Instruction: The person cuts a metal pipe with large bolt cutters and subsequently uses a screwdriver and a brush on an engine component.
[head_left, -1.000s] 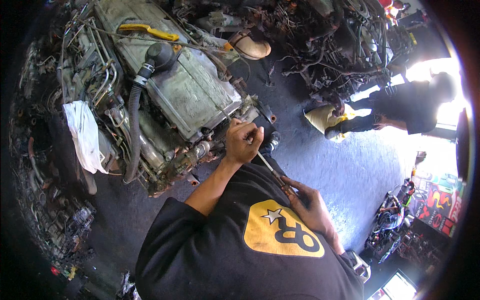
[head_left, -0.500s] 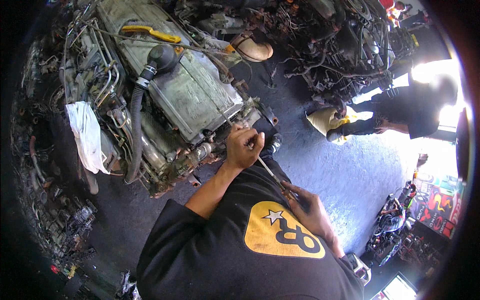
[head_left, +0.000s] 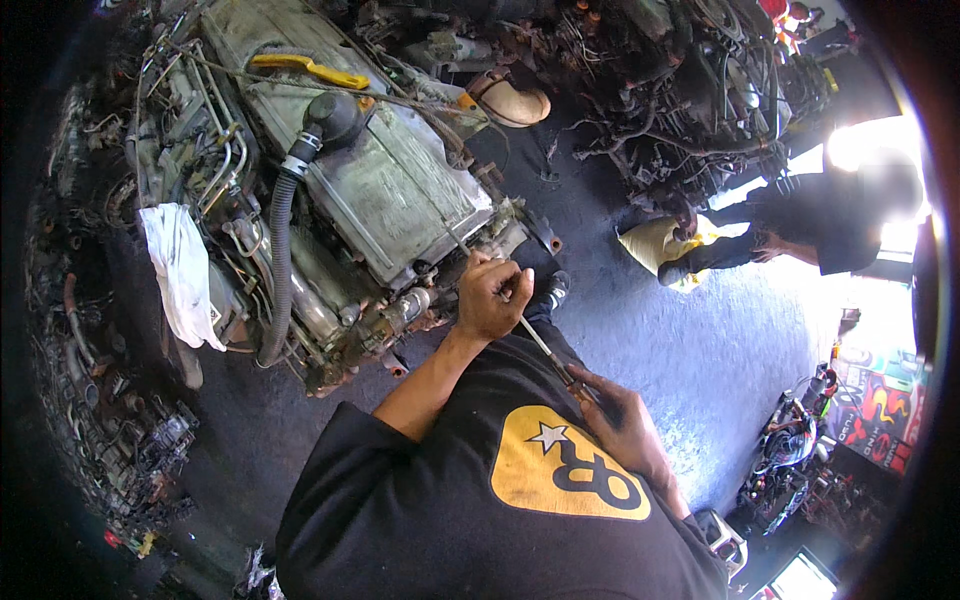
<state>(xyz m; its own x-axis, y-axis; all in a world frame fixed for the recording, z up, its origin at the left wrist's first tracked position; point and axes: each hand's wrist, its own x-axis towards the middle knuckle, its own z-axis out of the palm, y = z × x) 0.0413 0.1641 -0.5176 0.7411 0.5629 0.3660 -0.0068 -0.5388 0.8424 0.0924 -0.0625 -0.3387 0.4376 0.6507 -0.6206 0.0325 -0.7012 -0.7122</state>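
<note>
A long screwdriver (head_left: 541, 345), thin pale shaft and brownish handle end, slants across in front of my dark shirt. My left hand (head_left: 494, 296) is closed around its shaft close to the engine. Past that fist, the thin tip end reaches the near edge of the grey metal engine cover (head_left: 402, 205); I cannot tell what it touches there. My right hand (head_left: 622, 420) is wrapped over the handle against my body, hiding most of it. The engine (head_left: 400, 312) is greasy, with a ribbed grey hose (head_left: 278, 270) rising to a black round cap (head_left: 333, 119) on the cover.
On the cover lies a yellow curved handle (head_left: 310, 69). A white cloth or bag (head_left: 180, 275) hangs at the engine's left side. More engine parts (head_left: 690, 100) are piled at the back. To the right, a person in dark clothes (head_left: 815, 215) stands by a pale sack (head_left: 655, 243).
The whole view has shifted slightly to the right and down. Both hands keep the same hold on the screwdriver, with hardly any movement against the engine.
</note>
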